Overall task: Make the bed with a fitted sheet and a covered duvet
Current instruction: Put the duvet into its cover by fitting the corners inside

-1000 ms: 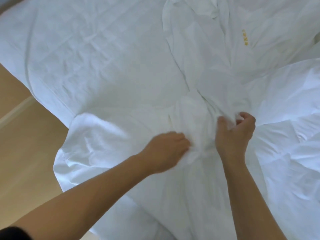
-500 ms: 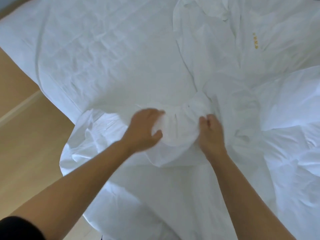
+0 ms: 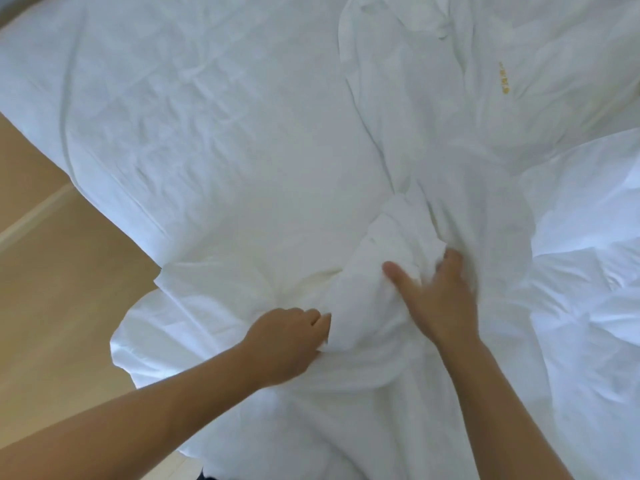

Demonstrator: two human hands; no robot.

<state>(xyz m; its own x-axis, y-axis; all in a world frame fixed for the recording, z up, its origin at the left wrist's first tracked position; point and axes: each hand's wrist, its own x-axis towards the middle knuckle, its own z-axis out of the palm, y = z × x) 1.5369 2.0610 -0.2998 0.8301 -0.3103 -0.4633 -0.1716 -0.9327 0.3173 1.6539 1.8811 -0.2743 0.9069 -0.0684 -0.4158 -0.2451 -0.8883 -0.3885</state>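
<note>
Since the earlier frame the left hand [image 3: 287,341] has dropped from the left flank of the bunched cloth toward the near edge of the bed [image 3: 114,206]. The right hand [image 3: 440,299] has slid a little farther onto the bed and spread its thumb. The bunch itself now stands between and beyond the two hands.

The left hand has its fingers curled round a fold of the white duvet cover [image 3: 398,237], knuckles up. The right hand lies on the same bunch with the thumb stretched wide and the fingertips sunk among the folds. Motion blur hides whether those fingers pinch the cloth or only press it.

The duvet cover is heaped over the near and right part of the bed. One loose flap hangs past the near edge above the floor, and a creased length runs away toward the far right corner. That length bears a small gold embroidered mark [image 3: 504,77].

The puffier duvet [image 3: 588,244] lies along the right edge, touching the cover. The fitted sheet [image 3: 214,126] lies flat, faintly wrinkled, over the left and far part of the mattress.

Light wooden floor [image 3: 52,289] shows beyond the left edge, crossed by a pale strip [image 3: 34,218].
</note>
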